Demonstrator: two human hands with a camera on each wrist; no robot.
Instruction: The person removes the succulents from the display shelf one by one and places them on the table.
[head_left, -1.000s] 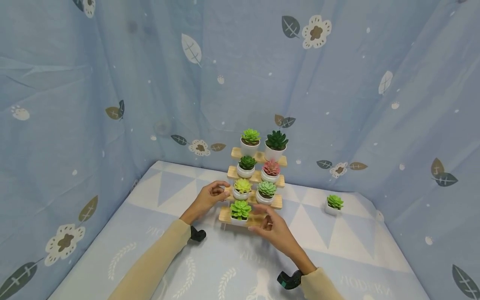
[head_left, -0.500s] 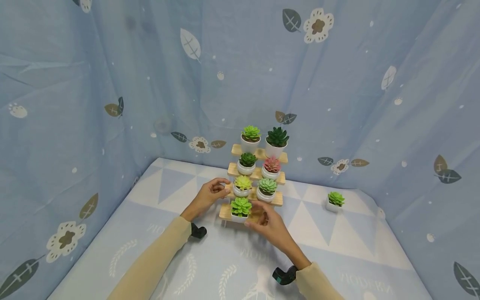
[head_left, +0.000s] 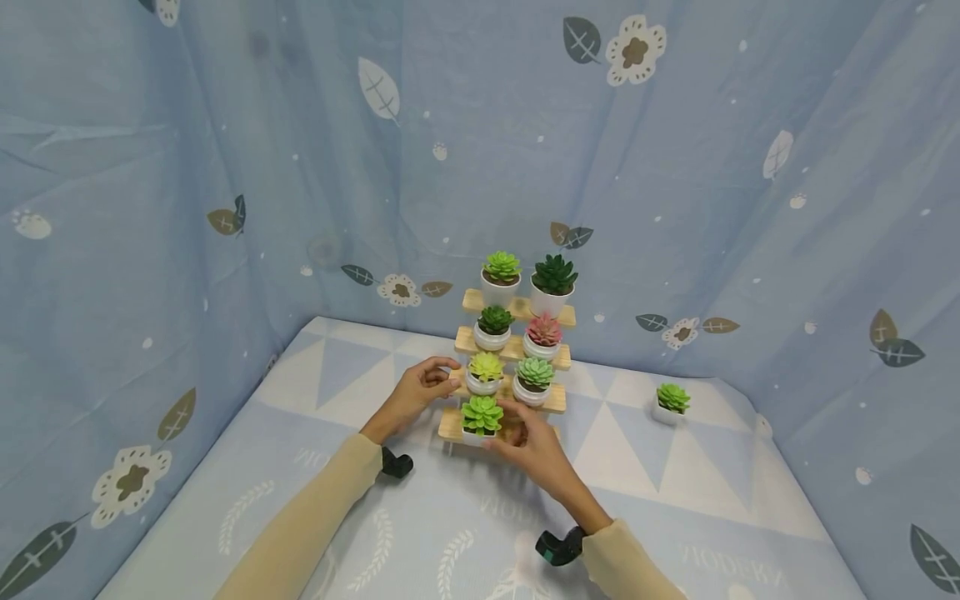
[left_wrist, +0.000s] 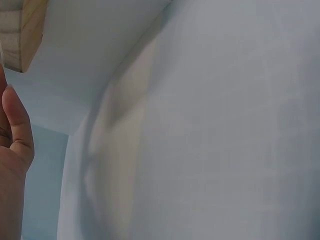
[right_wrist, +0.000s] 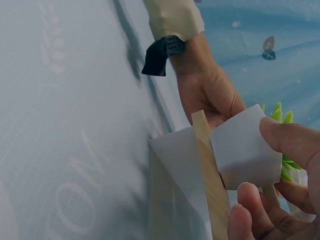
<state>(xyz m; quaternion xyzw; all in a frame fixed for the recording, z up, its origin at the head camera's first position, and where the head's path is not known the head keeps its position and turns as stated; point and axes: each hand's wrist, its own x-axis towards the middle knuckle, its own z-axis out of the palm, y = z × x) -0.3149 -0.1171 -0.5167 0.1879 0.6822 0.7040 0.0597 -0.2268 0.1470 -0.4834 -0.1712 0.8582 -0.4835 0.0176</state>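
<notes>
A tiered wooden plant stand [head_left: 453, 425] carries several small artificial succulents in white pots. On its lowest shelf sits a bright green succulent [head_left: 482, 415] in a square white pot [right_wrist: 245, 150]. My right hand [head_left: 536, 450] pinches this pot, the thumb on one edge and the index finger on the other side; its remaining fingers curl below. At the left end of the third shelf from the top, my left hand [head_left: 414, 396] grips the stand, close to a yellow-green succulent [head_left: 485, 369]. The left wrist view catches only part of that hand, beside a wooden shelf end [left_wrist: 25, 40].
A green succulent in a square white pot [head_left: 670, 404] stands apart on the right of the patterned tabletop [head_left: 420, 533]. Blue patterned curtains [head_left: 480, 150] hang behind and on both sides. Dark devices are strapped on both wrists.
My right hand has moved left and closed in on the square pot on the lowest shelf. The pot looks unmoved on the shelf, and my left hand has stayed in place.
</notes>
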